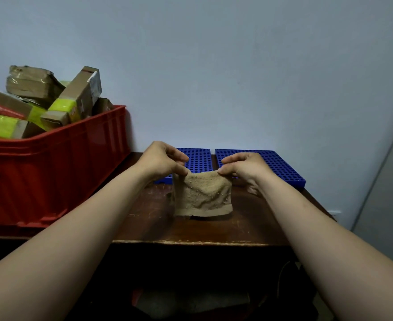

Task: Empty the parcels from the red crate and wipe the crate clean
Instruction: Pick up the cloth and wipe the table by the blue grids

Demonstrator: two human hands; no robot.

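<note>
— What lies left of the fingers?
— The crate (52, 163), well to the left of the left hand (160, 162), on the table (190, 230). Parcels (52, 100) are heaped in it above the rim, brown cardboard with yellow tape, several tilted. The left forearm runs beside its right wall, apart from it.

— And the hands?
— Both arms reach forward over the table, backs of the hands up. The left thumb and fingers (179, 156) are clamped on the top left corner of the cloth (202, 195). The right hand (246, 169) pinches the top right corner the same way. The tan cloth hangs spread between the two sets of fingertips. I cannot tell whether its lower edge touches the table.

— What is beyond the fingers?
— Two blue boards (276, 165) full of holes lie flat side by side, just behind the fingertips, by the wall (237, 77). The left hand hides part of the left board. The right board reaches out past the right hand.
</note>
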